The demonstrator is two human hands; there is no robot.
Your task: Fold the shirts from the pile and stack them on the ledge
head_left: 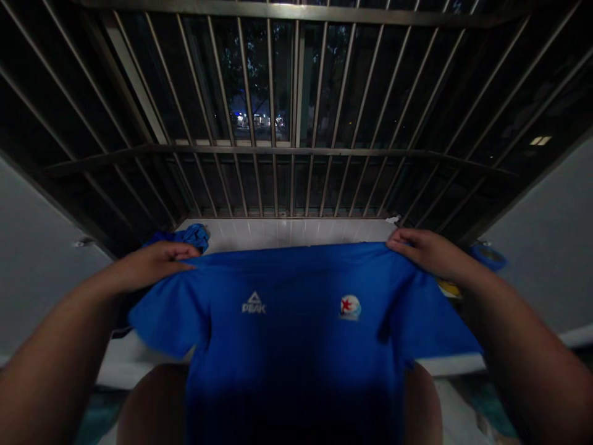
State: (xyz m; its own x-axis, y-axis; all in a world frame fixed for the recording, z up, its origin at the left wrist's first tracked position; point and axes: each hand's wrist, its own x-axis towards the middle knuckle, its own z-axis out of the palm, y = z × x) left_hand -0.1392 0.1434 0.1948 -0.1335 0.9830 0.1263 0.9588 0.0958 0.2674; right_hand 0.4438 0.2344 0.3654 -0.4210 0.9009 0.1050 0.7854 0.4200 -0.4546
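Note:
A blue short-sleeved shirt (296, 321) with a white logo and a round badge on the chest is spread out in front of me, its lower part hanging over my knees. My left hand (160, 259) pinches the shirt's left shoulder. My right hand (424, 250) pinches its right shoulder. Both hands hold the top edge stretched flat over a white tiled sill (287, 232).
A metal window grille (287, 123) rises just behind the sill, with dark night outside. Another bunched blue cloth (192, 236) lies at the sill's left end. A blue round object (486, 254) sits at the right. Grey walls flank both sides.

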